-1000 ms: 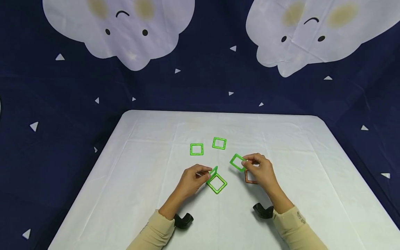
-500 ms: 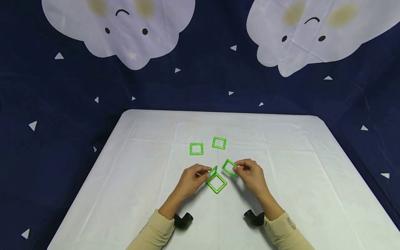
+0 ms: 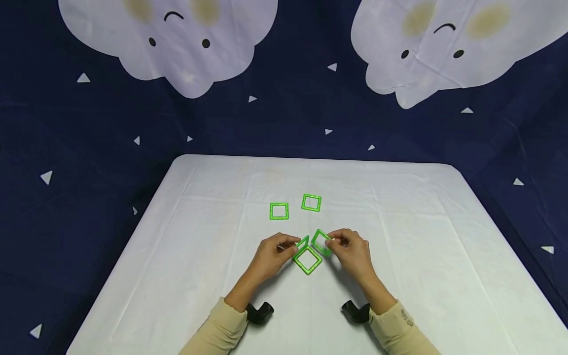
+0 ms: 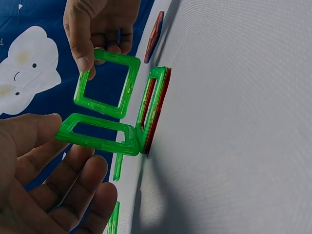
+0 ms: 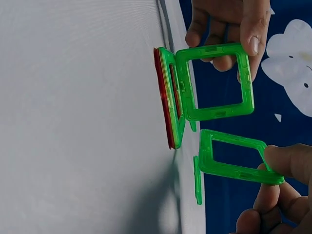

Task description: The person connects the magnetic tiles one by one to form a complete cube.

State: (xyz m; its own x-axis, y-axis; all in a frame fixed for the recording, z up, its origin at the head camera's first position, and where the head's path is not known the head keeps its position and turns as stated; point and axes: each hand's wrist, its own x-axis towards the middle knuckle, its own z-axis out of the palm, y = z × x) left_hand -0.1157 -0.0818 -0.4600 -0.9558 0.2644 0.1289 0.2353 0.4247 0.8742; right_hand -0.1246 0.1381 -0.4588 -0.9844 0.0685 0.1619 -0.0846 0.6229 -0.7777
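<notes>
My left hand (image 3: 271, 254) pinches a green magnetic tile (image 4: 102, 145), a square frame standing up along one edge of a flat green tile (image 3: 315, 266). Under that flat tile a red layer (image 5: 163, 97) shows in both wrist views. Thumb and fingers of my right hand (image 3: 352, 251) pinch another green square tile (image 5: 219, 115). It is raised and tilted, close beside the standing tile and over the flat one's right-hand edge. In the left wrist view, a gap shows between the two held tiles.
Two more green square tiles lie farther back on the white table (image 3: 199, 236), one left (image 3: 279, 218) and one right (image 3: 312, 196). A red tile (image 4: 154, 36) lies beyond the stack in the left wrist view; my right hand hides it in the head view.
My right hand has moved left and slightly nearer to me, bringing its green tile up beside the standing one. It now covers the red tile. My left hand stays in place.
</notes>
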